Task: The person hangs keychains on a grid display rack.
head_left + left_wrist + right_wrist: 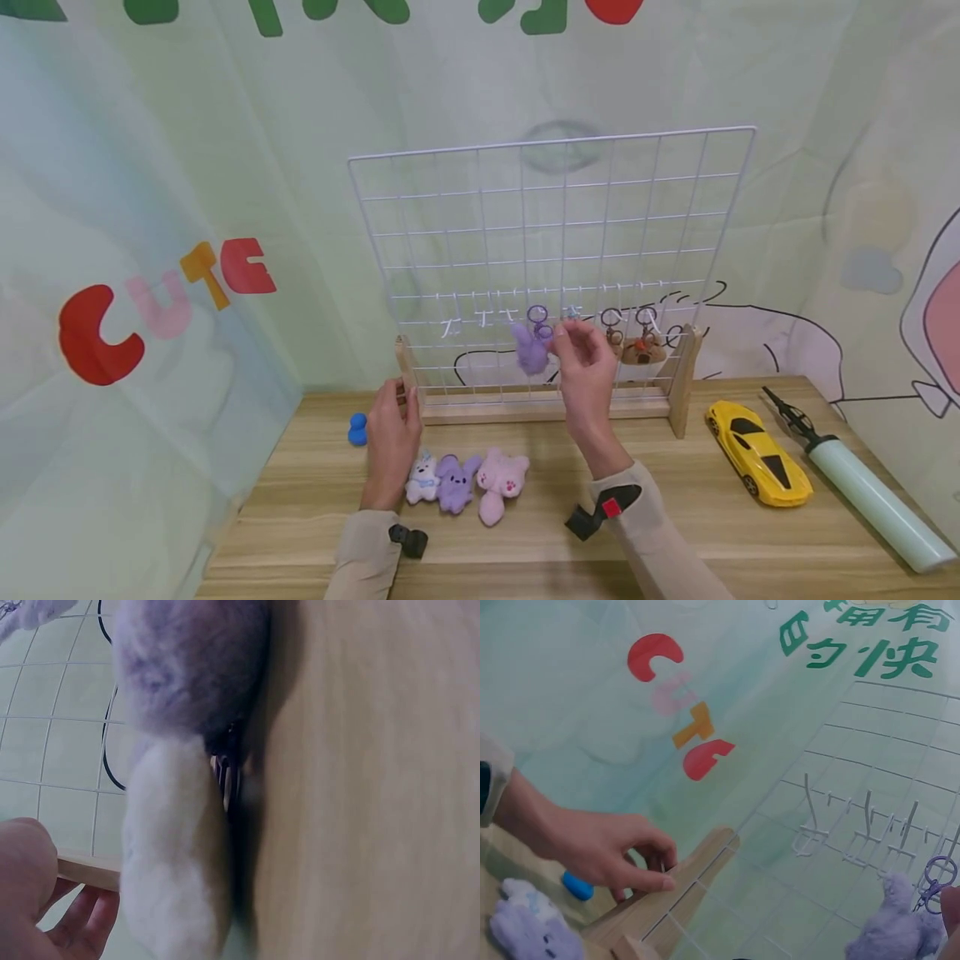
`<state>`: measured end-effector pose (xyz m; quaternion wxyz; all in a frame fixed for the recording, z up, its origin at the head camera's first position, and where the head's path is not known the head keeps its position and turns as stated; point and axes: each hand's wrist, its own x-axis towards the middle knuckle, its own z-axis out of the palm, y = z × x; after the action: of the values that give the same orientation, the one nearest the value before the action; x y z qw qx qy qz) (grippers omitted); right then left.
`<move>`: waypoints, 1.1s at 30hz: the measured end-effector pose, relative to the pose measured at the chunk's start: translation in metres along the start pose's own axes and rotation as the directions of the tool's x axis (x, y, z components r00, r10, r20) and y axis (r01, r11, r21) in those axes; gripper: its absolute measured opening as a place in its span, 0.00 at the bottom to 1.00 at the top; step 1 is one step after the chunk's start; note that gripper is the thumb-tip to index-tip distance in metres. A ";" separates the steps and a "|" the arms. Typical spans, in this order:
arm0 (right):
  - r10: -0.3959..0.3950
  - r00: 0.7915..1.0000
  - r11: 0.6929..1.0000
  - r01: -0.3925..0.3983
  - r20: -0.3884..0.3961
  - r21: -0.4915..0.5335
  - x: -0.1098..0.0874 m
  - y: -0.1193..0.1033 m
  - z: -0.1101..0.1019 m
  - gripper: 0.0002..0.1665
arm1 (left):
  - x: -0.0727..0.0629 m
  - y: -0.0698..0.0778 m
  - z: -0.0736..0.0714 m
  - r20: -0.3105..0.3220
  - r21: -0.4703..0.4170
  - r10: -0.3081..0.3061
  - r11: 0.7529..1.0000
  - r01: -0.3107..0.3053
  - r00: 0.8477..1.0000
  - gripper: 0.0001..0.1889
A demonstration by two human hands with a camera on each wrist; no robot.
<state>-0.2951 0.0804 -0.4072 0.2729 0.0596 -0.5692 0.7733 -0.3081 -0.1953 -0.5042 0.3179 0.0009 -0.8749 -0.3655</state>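
Where the table [525, 558] comes nearest you: a white plush [422, 481], a purple plush toy [455, 485] and a pink plush [501, 479] lie side by side.
Left grip: your left hand [393, 425] holds the wooden foot [405, 360] of the wire grid [551, 143], thumb one side, curled fingers the other; well apart from the charm.
Right pinch: your right hand [588, 375] is the nearer one, thumb and forefinger pinching the purple charm [533, 357] at its upper right side.
Charm's place: just left of those fingertips, in front of the wire grid, long axis near upright, purple ring [939, 857] uppermost.
Charm's look: fuzzy lavender, rounded body, one long ear pointing up.
White hooks [815, 832]: several stand left of the purple ring; whether one carries it, you cannot tell from here.
Brown charms [643, 352]: hanging at the grid, to the right of your right hand.
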 end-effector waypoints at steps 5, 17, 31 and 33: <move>-0.029 0.997 0.998 0.033 0.078 -0.051 -0.012 0.005 -0.009 0.10 | 0.001 -0.003 -0.002 -0.013 -0.009 0.002 1.000 -0.003 1.000 0.13; 0.206 0.860 0.901 0.019 0.466 -0.433 -0.054 0.053 -0.063 0.08 | 0.001 -0.003 0.001 0.001 -0.011 -0.001 1.000 0.001 1.000 0.14; 0.225 0.546 0.848 0.297 0.807 -0.438 -0.066 0.077 -0.080 0.24 | 0.001 -0.001 0.004 0.005 -0.013 -0.025 1.000 0.025 1.000 0.14; 0.212 0.507 0.823 0.368 0.835 -0.433 -0.068 0.078 -0.079 0.31 | 0.000 -0.002 0.003 0.008 -0.010 -0.028 1.000 0.028 1.000 0.14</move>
<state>-0.2587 0.1127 -0.5278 -0.0039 0.3778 -0.8241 0.4220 -0.3104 -0.1951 -0.5071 0.3095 0.0102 -0.8741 -0.3742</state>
